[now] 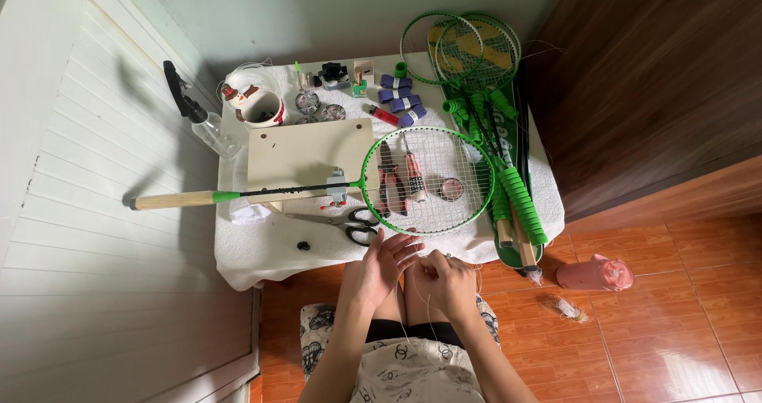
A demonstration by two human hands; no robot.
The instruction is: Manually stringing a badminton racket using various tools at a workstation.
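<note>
Nearby, scissors (pixel 347 223) lie beside the green racket (pixel 429 182)

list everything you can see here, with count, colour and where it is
badminton racket: 1, green frame, wooden grip, lying across the table
spare rackets: several, green, stacked at the table's right edge
table: 1, white cloth cover, centre
pliers: 1, red and black, under the racket strings
scissors: 1, black handles, front of table
board: 1, cream, under the racket shaft
grip rolls: about four, purple, back of table
mug: 1, white and red, back left
spray bottle: 1, clear with black head, left of table
string: thin, pale, between both hands
left hand: front edge, fingers on string
right hand: beside it, pinching string
</note>
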